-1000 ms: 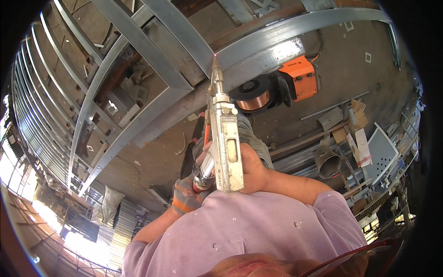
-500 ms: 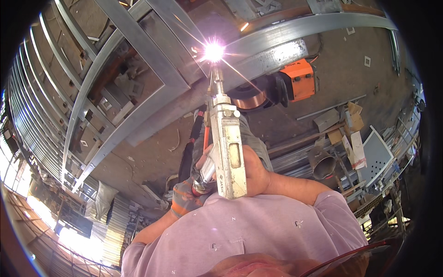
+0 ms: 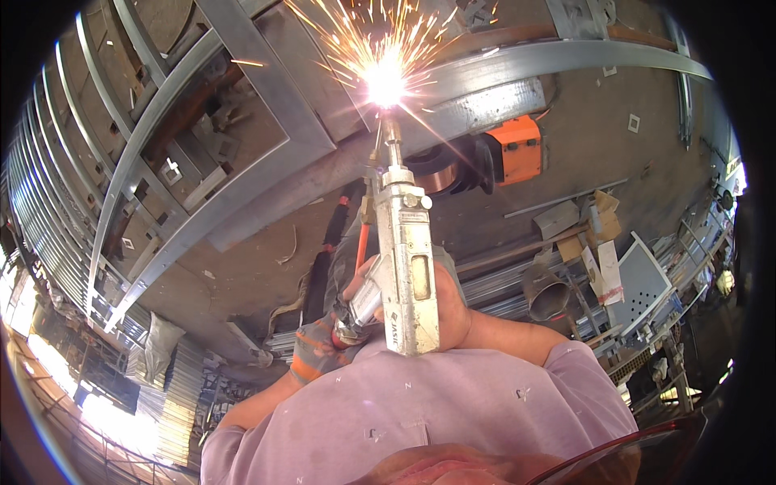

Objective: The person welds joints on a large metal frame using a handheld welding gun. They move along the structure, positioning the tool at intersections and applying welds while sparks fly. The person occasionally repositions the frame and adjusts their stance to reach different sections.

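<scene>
A silver handheld welding torch points away from my chest, its nozzle at a bright, sparking arc on the metal frame. The arc's glare hides the spot where it meets the metal. My right hand, bare, is wrapped around the torch from behind, with most of its fingers out of sight. In a grey and orange glove, my left hand is closed around the lower end of the torch's handle, near a red ring. An orange-red hose or tube runs beside the torch.
Curved metal bars fan out at the left. Beyond the frame stand an orange machine and a copper-coloured wire spool. At the right lie cardboard pieces, a metal pipe and a perforated panel.
The arc now throws a wide fan of orange sparks, where before it was a tighter pinkish glare. Torch and hands sit slightly lower in the view; both grips look the same.
</scene>
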`<state>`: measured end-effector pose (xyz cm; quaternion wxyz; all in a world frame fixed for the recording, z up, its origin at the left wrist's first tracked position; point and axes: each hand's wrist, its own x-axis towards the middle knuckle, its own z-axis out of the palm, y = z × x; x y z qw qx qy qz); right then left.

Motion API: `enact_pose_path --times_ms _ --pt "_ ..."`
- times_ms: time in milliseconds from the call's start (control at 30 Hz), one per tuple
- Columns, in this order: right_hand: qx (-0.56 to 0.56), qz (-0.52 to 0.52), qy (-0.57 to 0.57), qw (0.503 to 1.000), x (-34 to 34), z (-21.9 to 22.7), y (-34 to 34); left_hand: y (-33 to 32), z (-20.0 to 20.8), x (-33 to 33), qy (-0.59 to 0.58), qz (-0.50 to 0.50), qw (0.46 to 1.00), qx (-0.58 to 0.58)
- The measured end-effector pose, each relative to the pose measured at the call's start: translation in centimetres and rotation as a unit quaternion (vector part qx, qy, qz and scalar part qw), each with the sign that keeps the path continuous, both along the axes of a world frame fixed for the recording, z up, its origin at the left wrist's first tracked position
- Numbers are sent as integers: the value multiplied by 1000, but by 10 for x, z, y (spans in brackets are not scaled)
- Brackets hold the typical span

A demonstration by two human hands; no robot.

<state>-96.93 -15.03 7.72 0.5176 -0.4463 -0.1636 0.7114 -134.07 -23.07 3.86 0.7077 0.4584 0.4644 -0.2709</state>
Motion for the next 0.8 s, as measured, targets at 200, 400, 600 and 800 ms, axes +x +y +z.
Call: enact_pose_path --times_ms 200,400,600,800 --pt "-9 11 4 1000 5 6 -1 -27 -10 -22 -101 206 972 -54" --pt "-2 -8 -2 1000 -1 0 -6 -16 -3 -7 -197 461 844 -189" --pt "-16 3 -14 1000 -1 5 -5 13 6 -2 -131 329 912 -206" --pt "-39 16 -2 999 -2 6 -7 3 9 -7 -85 308 925 -203"
